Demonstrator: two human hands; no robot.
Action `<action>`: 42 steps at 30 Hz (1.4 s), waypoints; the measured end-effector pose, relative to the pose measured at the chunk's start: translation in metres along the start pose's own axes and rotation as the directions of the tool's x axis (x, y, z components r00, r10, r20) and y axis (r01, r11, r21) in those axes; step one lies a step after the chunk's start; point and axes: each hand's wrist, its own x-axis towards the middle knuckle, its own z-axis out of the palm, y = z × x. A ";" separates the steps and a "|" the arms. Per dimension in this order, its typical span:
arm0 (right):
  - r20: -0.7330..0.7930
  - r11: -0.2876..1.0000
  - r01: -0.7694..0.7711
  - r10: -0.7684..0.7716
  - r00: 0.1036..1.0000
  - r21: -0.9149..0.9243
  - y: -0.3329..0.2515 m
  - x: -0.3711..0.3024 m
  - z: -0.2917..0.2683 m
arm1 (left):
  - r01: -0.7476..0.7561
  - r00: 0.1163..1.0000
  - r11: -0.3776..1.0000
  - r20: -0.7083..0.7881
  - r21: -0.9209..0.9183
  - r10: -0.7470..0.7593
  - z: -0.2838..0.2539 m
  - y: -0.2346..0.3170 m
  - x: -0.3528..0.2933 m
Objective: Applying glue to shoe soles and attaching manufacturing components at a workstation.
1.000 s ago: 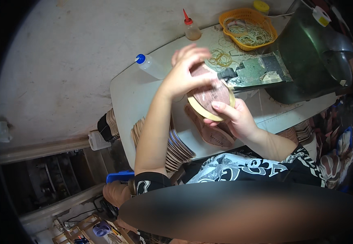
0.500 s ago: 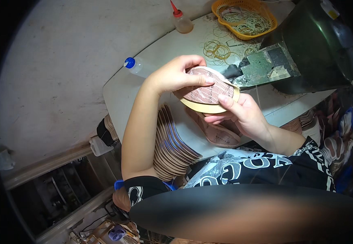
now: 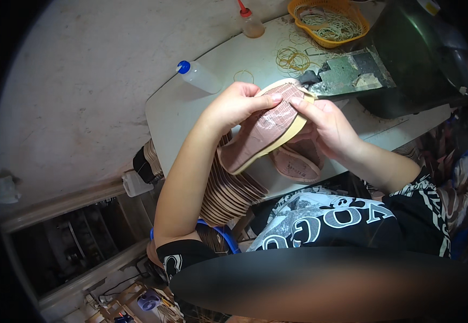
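Note:
A shoe insole [image 3: 262,128] with a pinkish-brown, line-patterned face and a cream-yellow edge is held up over the table, tilted. My left hand [image 3: 238,106] grips its far left edge, thumb pressed on the patterned face. Pinching the far right edge, my right hand [image 3: 330,125] has its thumb on the face too and its other fingers partly hidden underneath. Below the held piece, another pinkish insole [image 3: 298,166] lies on the table near my body. A stack of insoles [image 3: 227,195] stands beneath my left forearm, partly covered.
On the white table [image 3: 172,116] stand a clear bottle with blue cap [image 3: 201,78] and a red-tipped squeeze bottle [image 3: 252,26]. Loose rubber bands [image 3: 293,60] lie near a yellow basket [image 3: 333,40] of bands. A dark green machine [image 3: 417,59] with a flat plate is at right.
The insole has turned and swung so that its narrower end now shows toward the lower left. Both hands keep hold of it, with the right hand's thumb moved farther up the edge.

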 end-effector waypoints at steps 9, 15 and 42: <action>0.131 0.904 -0.041 0.106 0.986 -0.425 0.002 -0.039 -0.019 | 0.079 0.992 0.986 -0.087 -0.146 -0.093 0.040 0.006 -0.023; 0.126 0.914 0.061 -0.011 0.992 -0.400 -0.001 -0.023 -0.036 | -0.027 1.000 0.999 -0.012 -0.029 0.026 0.044 0.007 -0.037; 0.006 0.998 -0.033 0.033 0.999 0.049 0.024 -0.021 -0.005 | -0.044 0.891 0.910 -0.395 0.413 0.222 -0.036 0.022 0.043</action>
